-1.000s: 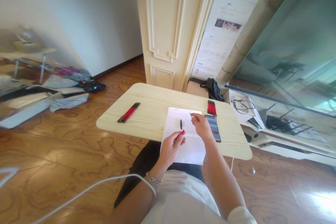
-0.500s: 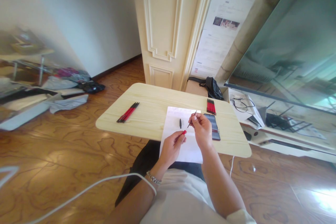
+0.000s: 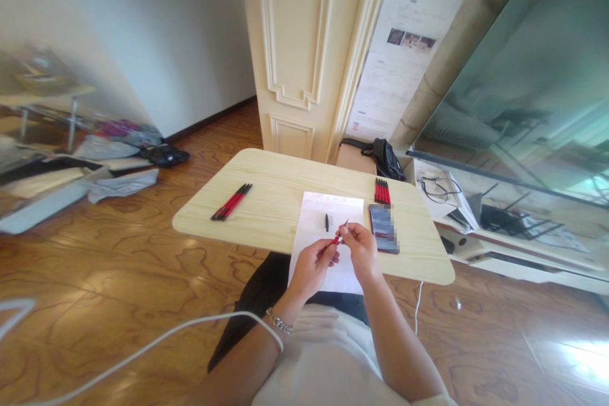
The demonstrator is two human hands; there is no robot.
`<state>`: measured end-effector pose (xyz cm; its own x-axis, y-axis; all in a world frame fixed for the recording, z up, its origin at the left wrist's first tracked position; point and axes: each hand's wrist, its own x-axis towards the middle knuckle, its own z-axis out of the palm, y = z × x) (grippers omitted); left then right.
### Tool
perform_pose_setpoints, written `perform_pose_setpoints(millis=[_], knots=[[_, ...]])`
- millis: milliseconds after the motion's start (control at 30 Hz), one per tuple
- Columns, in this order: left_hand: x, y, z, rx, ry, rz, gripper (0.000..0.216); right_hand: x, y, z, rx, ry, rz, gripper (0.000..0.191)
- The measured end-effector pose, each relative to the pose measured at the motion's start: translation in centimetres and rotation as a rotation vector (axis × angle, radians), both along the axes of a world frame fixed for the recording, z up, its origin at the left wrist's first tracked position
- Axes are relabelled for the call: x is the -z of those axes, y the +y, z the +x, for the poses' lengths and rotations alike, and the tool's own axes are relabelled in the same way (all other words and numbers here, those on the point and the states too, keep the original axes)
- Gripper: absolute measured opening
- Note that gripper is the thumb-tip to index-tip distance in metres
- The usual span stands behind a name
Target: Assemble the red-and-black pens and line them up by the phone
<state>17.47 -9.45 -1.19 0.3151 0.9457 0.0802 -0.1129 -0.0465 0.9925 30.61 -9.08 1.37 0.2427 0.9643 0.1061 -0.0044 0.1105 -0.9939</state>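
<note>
My left hand [image 3: 311,264] is closed around a red pen barrel [image 3: 335,240], whose tip pokes out between the fingers. My right hand [image 3: 360,247] pinches a thin refill [image 3: 343,225] and holds its end against the barrel's opening. Both hands hover over a white sheet of paper [image 3: 323,219] on the light wooden table [image 3: 266,209]. A small black pen part [image 3: 327,222] lies on the sheet just beyond the hands.
A few red and black pens [image 3: 231,202] lie at the table's left, and another bunch of red pens [image 3: 383,191] at the back right, behind a dark phone [image 3: 383,229]. A black bag [image 3: 387,162] sits beyond the table. Clothes [image 3: 124,158] litter the floor left.
My right hand drew back from the far part of the sheet with the thin refill and brought it down to the barrel in my left hand.
</note>
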Motion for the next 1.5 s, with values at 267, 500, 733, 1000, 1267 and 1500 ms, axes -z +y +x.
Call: perform_pose_setpoints(millis=[267,500,733,1000,1267,1500], knots=[[0.2,-0.1,0.0,-0.008,0.003,-0.010,0.038,1.1,0.0,0.0,0.040,-0.023,-0.013,0.025],[0.4,0.1,-0.5,-0.019,-0.043,-0.054,0.039,0.6,1.2,2.0,-0.215,-0.030,-0.082,0.031],[0.7,0.2,-0.6,-0.040,-0.067,-0.060,0.037,1.4,7.2,2.4,0.025,-0.813,-0.274,0.021],[0.5,0.5,-1.0,-0.086,-0.088,-0.076,0.039,1.2,8.1,0.8,-0.013,-1.191,-0.431,0.025],[0.5,0.4,-0.8,-0.073,-0.100,-0.077,0.038,-0.3,6.5,2.0,-0.036,-0.265,-0.130,0.029],[0.5,0.2,-0.4,-0.047,-0.103,-0.076,0.036,-3.3,3.6,1.4,-0.046,0.228,-0.010,0.028]])
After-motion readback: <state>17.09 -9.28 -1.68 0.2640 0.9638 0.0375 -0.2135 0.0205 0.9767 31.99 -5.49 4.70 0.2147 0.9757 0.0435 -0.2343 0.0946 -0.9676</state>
